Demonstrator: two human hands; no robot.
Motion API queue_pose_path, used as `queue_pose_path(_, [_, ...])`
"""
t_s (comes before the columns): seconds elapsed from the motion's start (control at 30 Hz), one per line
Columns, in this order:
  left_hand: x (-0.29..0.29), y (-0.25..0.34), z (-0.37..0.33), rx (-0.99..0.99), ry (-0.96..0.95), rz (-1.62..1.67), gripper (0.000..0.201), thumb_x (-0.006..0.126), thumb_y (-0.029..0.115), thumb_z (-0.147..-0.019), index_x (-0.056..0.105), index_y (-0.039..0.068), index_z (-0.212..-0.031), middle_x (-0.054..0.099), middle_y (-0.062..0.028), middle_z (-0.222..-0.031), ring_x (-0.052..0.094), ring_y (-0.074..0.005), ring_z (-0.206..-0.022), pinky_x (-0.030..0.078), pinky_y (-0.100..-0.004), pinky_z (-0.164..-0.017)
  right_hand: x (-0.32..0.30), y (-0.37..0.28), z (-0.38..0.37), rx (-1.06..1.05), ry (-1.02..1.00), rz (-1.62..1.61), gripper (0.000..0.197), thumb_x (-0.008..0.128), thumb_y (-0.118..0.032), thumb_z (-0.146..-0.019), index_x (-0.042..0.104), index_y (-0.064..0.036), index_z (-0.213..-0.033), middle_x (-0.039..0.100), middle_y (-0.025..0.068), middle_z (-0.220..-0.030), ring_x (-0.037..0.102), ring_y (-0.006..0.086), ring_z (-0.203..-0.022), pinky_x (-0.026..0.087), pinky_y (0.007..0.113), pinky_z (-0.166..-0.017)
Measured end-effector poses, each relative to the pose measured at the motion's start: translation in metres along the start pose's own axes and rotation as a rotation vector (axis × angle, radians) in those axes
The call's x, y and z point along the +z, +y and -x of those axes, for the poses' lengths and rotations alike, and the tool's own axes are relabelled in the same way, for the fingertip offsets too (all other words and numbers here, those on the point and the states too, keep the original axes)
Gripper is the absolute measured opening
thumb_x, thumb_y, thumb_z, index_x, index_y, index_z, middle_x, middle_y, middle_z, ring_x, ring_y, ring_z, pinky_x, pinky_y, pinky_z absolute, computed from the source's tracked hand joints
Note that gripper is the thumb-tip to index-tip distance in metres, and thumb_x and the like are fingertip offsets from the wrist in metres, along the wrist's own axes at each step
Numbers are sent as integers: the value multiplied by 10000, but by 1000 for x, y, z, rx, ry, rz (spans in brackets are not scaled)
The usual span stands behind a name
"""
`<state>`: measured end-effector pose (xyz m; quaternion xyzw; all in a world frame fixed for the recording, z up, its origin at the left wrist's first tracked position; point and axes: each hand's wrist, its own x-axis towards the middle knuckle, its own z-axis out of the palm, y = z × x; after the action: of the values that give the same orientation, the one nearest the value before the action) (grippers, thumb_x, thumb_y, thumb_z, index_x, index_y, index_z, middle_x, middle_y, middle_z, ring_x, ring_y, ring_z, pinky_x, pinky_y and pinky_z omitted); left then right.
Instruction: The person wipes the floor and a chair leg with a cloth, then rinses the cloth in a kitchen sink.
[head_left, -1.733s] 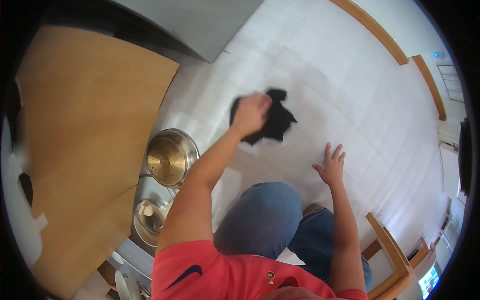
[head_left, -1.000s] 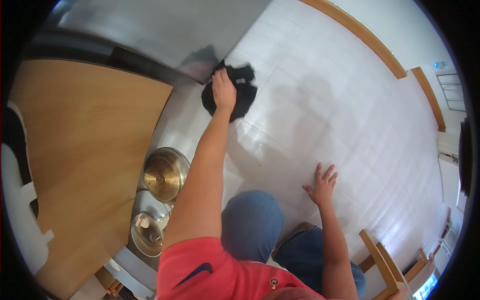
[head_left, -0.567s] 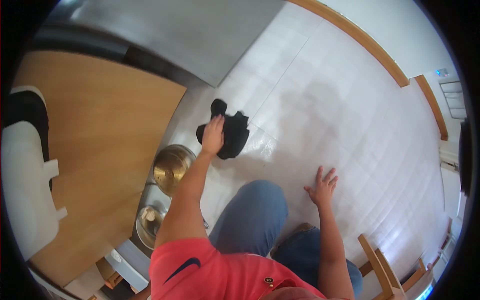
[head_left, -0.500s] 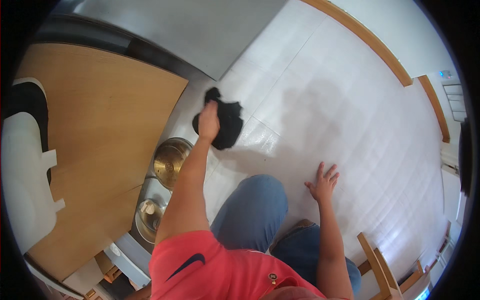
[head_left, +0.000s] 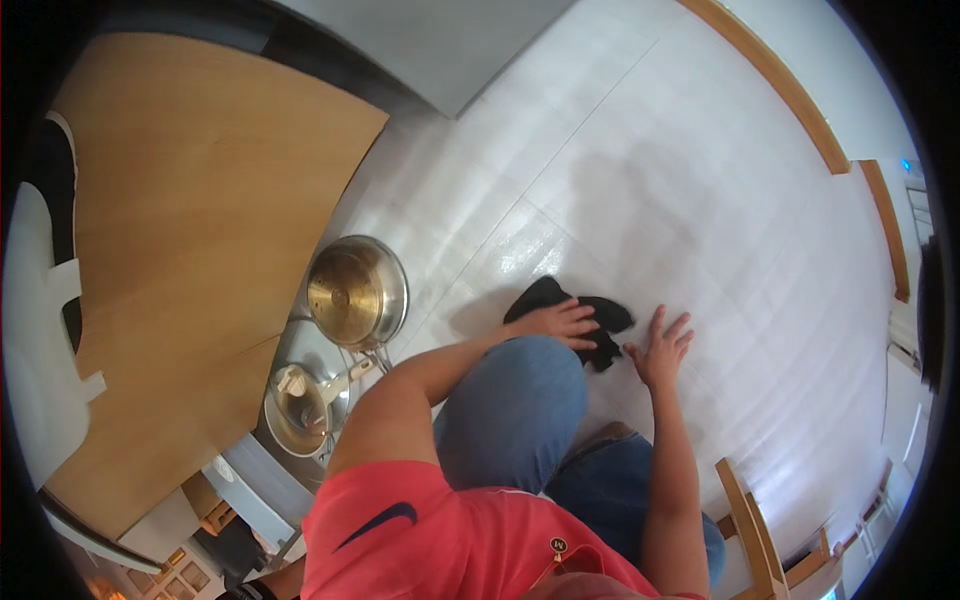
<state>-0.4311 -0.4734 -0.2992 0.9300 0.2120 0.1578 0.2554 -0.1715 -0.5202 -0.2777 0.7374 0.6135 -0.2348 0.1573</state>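
A crumpled black cloth (head_left: 606, 312) lies on the pale floor in front of my bent left knee. My left hand (head_left: 562, 324) is laid on top of it, palm down, with the fingers stretched out and slightly apart. Parts of the cloth show on both sides of that hand. Just to the right, my right hand (head_left: 660, 350) rests on the bare floor with its fingers spread, holding nothing.
A round metal pan (head_left: 358, 292) stands on the left by a wooden cabinet panel (head_left: 215, 200). Nearer me is another pan with a pale handle (head_left: 349, 381). A grey appliance corner (head_left: 450, 85) juts in from above. A wooden chair part (head_left: 745, 520) is at lower right.
My left hand has swept the black cloth from the far left, near the grey corner, toward me and right, close to my right hand. My right hand has hardly moved.
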Motion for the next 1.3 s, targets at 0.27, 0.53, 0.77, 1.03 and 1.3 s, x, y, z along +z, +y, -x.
queue_pose_path(0.27, [-128,-172,139,-1165,284,-898,449,476,313,-884,449,113,-1286,396,-207,-1332,416,-379,-1201,286,-587,-992,-8,0,2,7,106,-30,985,745,-418,-678,159,-263,-1454,45,300,-1465,156,583,-1274,242,575,-1031])
queue_pose_path(0.53, [-75,-112,122,-1055,423,-628,435,520,287,-866,494,72,-1243,401,-223,-1326,392,-412,-1194,330,-508,-953,-8,1,1,65,65,-67,986,749,-419,-672,163,-281,-1452,39,279,-1475,150,575,-1282,238,582,-1032])
queue_pose_path(0.77, [8,58,183,-714,-158,-371,479,609,313,-761,545,253,-1232,370,-162,-1358,251,-397,-1325,155,-620,-1045,-14,-5,3,82,27,-64,968,750,-413,-674,186,-270,-1447,40,278,-1476,156,572,-1281,241,579,-1030])
queue_pose_path(1.03, [-108,-168,54,-1046,625,-696,452,551,305,-836,539,91,-1234,423,-264,-1309,391,-451,-1189,316,-504,-1001,-13,-9,-3,36,36,-67,972,744,-438,-678,175,-276,-1449,28,270,-1480,154,565,-1287,234,581,-1034])
queue_pose_path(1.3, [-7,12,-32,139,89,-100,266,569,227,-741,654,230,-993,519,-43,-1241,459,-271,-1174,398,-437,-927,-53,-7,-14,4,-117,90,935,708,-450,-717,157,-264,-1450,44,294,-1467,180,535,-1296,275,541,-1034])
